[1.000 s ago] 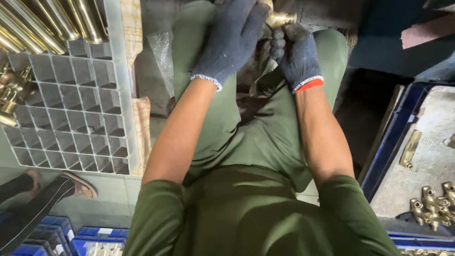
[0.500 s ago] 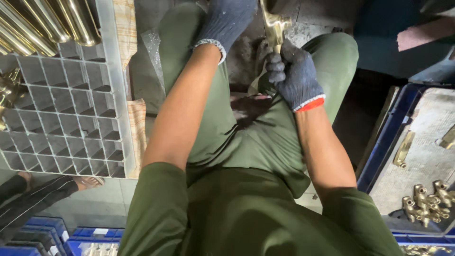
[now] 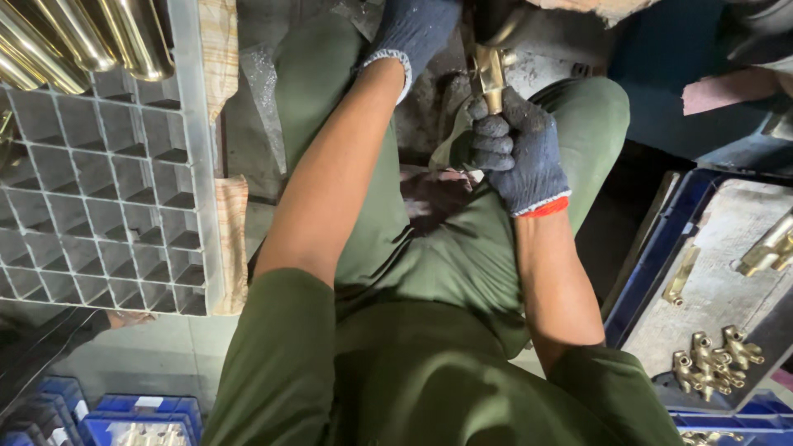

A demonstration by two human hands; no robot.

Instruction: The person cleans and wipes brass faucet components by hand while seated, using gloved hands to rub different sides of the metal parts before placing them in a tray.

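Both my hands wear dark blue knit gloves. My right hand is closed in a fist around a brass part that sticks up from it toward the top edge. My left hand reaches further forward to the left of that part; its fingers run out of the frame, so what it touches is hidden. My knees in green trousers lie under both arms.
A grey plastic grid crate stands at the left, with long polished brass tubes at its top corner. At the right a blue tray holds several small brass fittings. Blue bins sit at bottom left.
My left hand has moved up and away from the right hand, toward the top edge. My right hand keeps its grip on the brass part, now held more upright.
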